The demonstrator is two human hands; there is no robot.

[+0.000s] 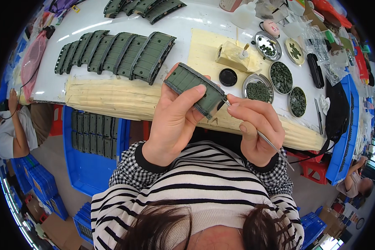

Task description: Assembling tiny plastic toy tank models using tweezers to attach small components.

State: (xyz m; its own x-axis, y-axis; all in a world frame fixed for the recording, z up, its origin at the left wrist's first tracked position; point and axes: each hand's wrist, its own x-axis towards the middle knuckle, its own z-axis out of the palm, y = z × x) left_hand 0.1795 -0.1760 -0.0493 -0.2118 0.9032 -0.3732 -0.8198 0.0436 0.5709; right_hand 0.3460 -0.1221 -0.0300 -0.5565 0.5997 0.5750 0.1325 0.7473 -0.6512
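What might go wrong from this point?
Two risks stand out. The thin metal tool in the right hand might slip at the end of the green part and jab the left hand gripping it. The nearby open tin of small green pieces could get knocked, scattering them.

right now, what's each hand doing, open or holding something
Left hand: closed, holding a green part.
Right hand: closed, holding a thin metal tool, its tip at the part's end.
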